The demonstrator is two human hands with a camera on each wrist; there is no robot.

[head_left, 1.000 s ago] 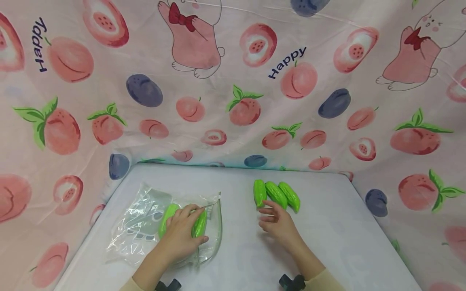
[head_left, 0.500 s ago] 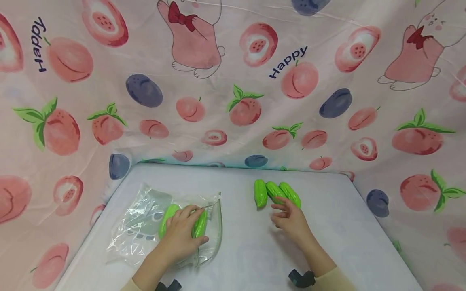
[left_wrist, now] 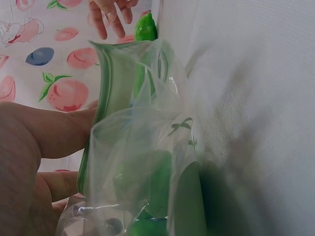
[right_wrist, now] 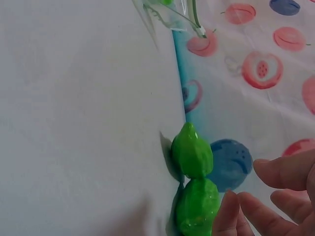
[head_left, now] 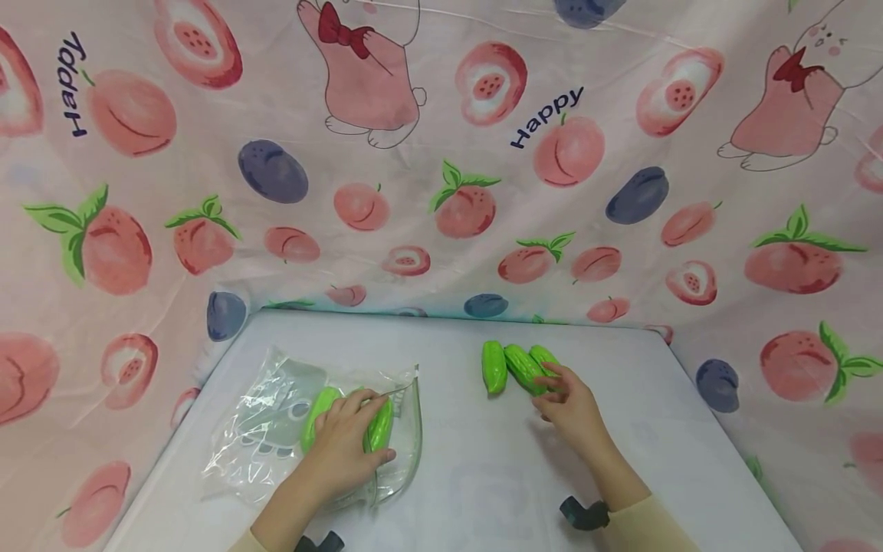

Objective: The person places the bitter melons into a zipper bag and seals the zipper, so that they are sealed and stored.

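Observation:
A clear zip bag (head_left: 403,468) printed with a pale green cartoon lies on the left half of the table, green gourds (head_left: 319,414) showing inside it. My left hand (head_left: 343,441) lies over the bag and grips the raised edge of its mouth; in the left wrist view its fingers (left_wrist: 64,135) meet the green zip strip (left_wrist: 102,98). Three bumpy, bright green gourds, like toy bitter melons (head_left: 494,368), lie side by side farther back. My right hand (head_left: 571,402), fingers loosely bent, hovers at the near end of the rightmost gourd (head_left: 541,357), partly covering it.
The white table (head_left: 469,460) ends at a hanging pink cloth (head_left: 428,192) with peach and rabbit prints, which also rises along both sides. A dark wrist-camera mount (head_left: 582,514) sits at my right wrist, another mount (head_left: 320,542) at my left.
My right hand has moved rightward past the gourds, from the leftmost to the rightmost. My left hand and the bag have stayed in place.

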